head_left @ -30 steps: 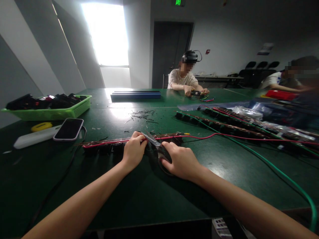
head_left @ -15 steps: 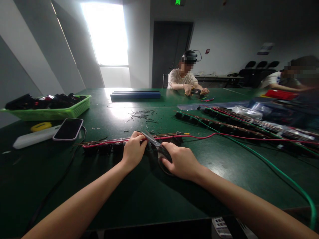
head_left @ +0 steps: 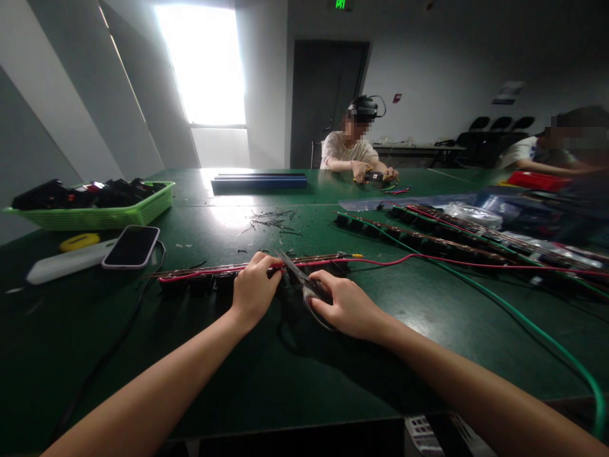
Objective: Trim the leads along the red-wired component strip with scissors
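My right hand (head_left: 354, 308) is wrapped round the handles of a pair of scissors (head_left: 297, 271). Their blades point up and left, across the red wire (head_left: 380, 263) close to my left fingertips. With thumb and forefinger closed, my left hand (head_left: 254, 285) grips the red wire at the middle of a long strip of black blocks (head_left: 183, 284). Copper-coloured lengths run along the top of this strip. My left fingers hide the exact spot they pinch, and whether the blades touch the wire I cannot tell.
Thin dark offcuts (head_left: 271, 221) lie beyond the strip. A phone (head_left: 132, 247), a yellow tape measure (head_left: 79, 242) and a green basket (head_left: 95, 212) of black parts are at left. More block strips (head_left: 423, 242) and a green wire (head_left: 533, 330) lie right. Two people sit across the table.
The scissors have shifted slightly right, and their handles have come closer together in my right hand. My left hand stays almost in place on the red wire.
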The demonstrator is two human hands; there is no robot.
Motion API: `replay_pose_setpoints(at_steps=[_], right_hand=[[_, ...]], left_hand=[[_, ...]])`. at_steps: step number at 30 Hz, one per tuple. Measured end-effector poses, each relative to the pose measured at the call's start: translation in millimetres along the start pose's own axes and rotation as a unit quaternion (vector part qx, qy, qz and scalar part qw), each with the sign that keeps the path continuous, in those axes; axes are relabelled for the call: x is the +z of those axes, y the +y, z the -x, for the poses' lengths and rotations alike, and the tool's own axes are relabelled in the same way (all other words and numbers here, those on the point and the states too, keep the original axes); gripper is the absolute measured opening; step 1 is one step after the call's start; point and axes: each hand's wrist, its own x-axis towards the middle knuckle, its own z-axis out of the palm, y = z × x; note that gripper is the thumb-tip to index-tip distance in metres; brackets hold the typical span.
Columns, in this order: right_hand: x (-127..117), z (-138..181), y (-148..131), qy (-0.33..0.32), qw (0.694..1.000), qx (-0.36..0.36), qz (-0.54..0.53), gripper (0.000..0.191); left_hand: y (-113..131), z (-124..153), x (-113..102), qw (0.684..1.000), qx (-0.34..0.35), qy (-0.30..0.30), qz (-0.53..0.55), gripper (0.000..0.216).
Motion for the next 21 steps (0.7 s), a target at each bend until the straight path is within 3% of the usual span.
replay_pose_setpoints(at_steps=[6,21], right_hand=[[0.9,-1.0,1.5,0.002,1.000,-0.005,-0.021,0.032],[-1.7,0.7,-0.7,0.003,1.000,-0.010,-0.017,0.032]], left_hand=[[4.0,2.1,-2.2,0.999,-0.009,-0.005,-0.038,0.012],[2.0,0.1,-2.2,1.000,-0.009,-0.001,-0.011,0.013]])
